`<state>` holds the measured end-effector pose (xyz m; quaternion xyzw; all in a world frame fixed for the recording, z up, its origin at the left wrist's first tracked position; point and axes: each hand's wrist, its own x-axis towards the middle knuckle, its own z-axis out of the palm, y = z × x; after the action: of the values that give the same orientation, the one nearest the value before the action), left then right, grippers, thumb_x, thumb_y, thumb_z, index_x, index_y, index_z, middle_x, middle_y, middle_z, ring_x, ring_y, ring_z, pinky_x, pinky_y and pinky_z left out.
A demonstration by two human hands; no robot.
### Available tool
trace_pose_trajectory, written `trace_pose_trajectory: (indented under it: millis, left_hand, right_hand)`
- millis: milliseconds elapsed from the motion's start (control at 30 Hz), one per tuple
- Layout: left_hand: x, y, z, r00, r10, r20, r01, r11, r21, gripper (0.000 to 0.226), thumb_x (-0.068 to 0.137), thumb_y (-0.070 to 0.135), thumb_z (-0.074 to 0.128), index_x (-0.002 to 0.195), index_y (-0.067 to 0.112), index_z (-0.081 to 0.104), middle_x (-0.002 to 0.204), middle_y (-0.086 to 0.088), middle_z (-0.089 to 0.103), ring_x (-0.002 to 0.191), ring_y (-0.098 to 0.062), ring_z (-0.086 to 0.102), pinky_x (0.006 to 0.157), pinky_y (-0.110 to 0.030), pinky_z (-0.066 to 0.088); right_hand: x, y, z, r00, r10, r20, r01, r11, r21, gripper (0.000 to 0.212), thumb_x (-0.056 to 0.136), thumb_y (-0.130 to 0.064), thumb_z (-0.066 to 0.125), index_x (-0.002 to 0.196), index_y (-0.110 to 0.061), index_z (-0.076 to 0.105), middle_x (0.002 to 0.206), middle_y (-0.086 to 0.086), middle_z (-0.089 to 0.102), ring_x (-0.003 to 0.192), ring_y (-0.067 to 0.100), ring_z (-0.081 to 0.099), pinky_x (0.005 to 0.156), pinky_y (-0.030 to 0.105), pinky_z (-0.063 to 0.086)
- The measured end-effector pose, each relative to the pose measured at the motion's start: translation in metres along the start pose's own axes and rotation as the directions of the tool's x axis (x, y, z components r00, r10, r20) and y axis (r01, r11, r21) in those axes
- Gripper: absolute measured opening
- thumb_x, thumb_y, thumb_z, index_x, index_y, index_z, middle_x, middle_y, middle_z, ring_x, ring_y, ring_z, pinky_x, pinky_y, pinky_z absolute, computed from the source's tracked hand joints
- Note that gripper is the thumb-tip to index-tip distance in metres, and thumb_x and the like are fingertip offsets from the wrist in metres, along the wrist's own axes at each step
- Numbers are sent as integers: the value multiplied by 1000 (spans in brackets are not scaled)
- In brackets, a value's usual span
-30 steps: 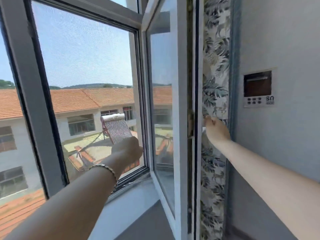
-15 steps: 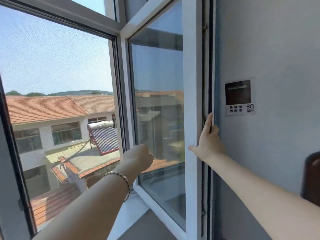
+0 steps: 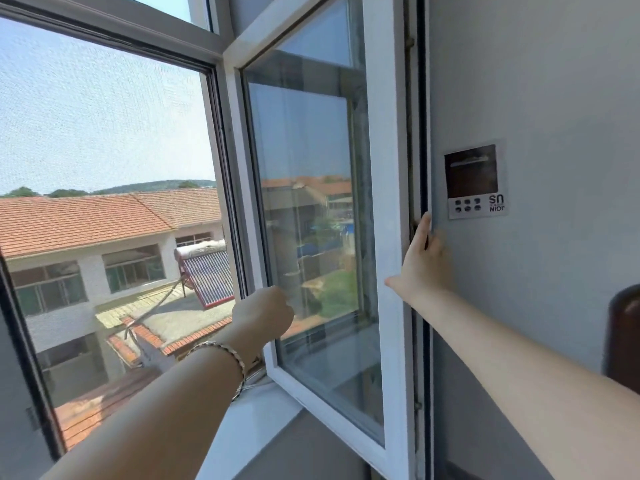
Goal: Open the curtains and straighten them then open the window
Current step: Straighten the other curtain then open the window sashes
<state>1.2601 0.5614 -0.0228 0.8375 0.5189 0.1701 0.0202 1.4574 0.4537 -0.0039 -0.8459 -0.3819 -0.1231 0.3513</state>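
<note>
The white-framed window sash [image 3: 388, 168] stands swung inward, its free edge close to the right wall. My right hand [image 3: 420, 268] rests on that free edge, fingers stretched up along it and thumb spread across the frame's face. My left hand [image 3: 263, 313], with a bracelet on the wrist, is a closed fist at the sash's lower left frame, and nothing shows in it. The opening [image 3: 104, 150] to the left is covered by a fine mesh screen. No curtain is in sight.
A small control panel [image 3: 474, 181] with a dark screen is fixed to the grey wall right of the sash. A dark brown object [image 3: 623, 334] juts in at the right edge. The white sill [image 3: 249, 420] runs below my left forearm.
The sash has swung further right toward the wall, and the patterned curtain behind it is out of sight. My right hand went from the curtain to the sash's free edge.
</note>
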Motion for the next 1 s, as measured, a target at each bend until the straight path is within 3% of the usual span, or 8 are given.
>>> trace_pose_trajectory:
  millis: [133, 200, 367, 500, 633, 767, 867, 1000]
  left_hand:
    - [-9, -12, -17, 1000, -17, 8, 17, 997, -71, 18, 90, 12, 43, 83, 7, 58, 70, -3, 56, 60, -20, 53, 48, -23, 39]
    - [-13, -27, -28, 999, -41, -2, 41, 994, -101, 19, 91, 15, 45, 85, 6, 59, 67, -2, 54, 53, -15, 46, 45, -22, 34]
    - [-30, -74, -48, 991, -130, -23, 128, 989, -77, 27, 93, 15, 44, 67, 9, 51, 66, -2, 54, 45, -9, 38, 33, -17, 27]
    - [-54, -122, -58, 973, -228, -33, 226, 973, -45, 22, 93, 17, 45, 75, 8, 54, 73, -5, 59, 51, -13, 44, 42, -21, 32]
    - [-89, -179, -79, 927, -376, -10, 376, 926, 35, 20, 91, 20, 43, 80, 9, 55, 79, -5, 58, 66, -22, 56, 55, -27, 45]
    - [-144, -246, -113, 826, -561, -52, 564, 821, 87, 21, 88, 20, 45, 70, 11, 52, 87, -10, 65, 84, -27, 65, 75, -36, 54]
    - [-186, -284, -132, 744, -662, -90, 668, 737, 98, 20, 89, 20, 45, 92, 7, 60, 101, -12, 68, 93, -29, 66, 78, -36, 54]
    - [-268, -335, -163, 605, -774, -188, 796, 591, 131, 25, 88, 20, 43, 102, 11, 61, 103, -9, 69, 83, -24, 69, 70, -32, 49]
  right_hand:
    - [-17, -31, 2, 954, -244, -175, 180, 931, -317, 103, 80, -1, 62, 150, -15, -12, 157, 20, -10, 145, 39, -2, 117, 53, 10]
    - [-25, -49, 0, 886, -444, -134, 357, 837, -415, 99, 73, 6, 62, 150, -21, 6, 154, 18, 11, 140, 38, 15, 113, 49, 17]
    - [-47, -100, -3, 753, -655, 57, 578, 619, -532, 33, 78, 9, 53, 106, -5, 60, 112, 14, 56, 108, 32, 48, 92, 41, 39]
    - [-68, -150, 13, 700, -674, 236, 696, 569, -438, 26, 83, 4, 52, 102, -6, 65, 104, 12, 63, 107, 32, 55, 89, 40, 43]
    - [-100, -217, 47, 582, -682, 443, 800, 576, -165, 12, 85, 2, 49, 82, -8, 56, 74, 3, 52, 68, 18, 54, 62, 28, 46]
    - [-161, -300, 81, 329, -695, 639, 827, 539, 160, 20, 85, -8, 60, 105, -4, 63, 87, 6, 63, 84, 22, 65, 85, 37, 57]
    - [-215, -353, 84, 137, -783, 607, 852, 406, 331, 23, 85, -9, 59, 106, -6, 66, 103, 8, 68, 97, 28, 66, 90, 41, 55]
    - [-309, -421, 69, -86, -853, 515, 837, 219, 501, 24, 86, -12, 62, 107, -4, 69, 107, 11, 72, 90, 23, 67, 87, 34, 56]
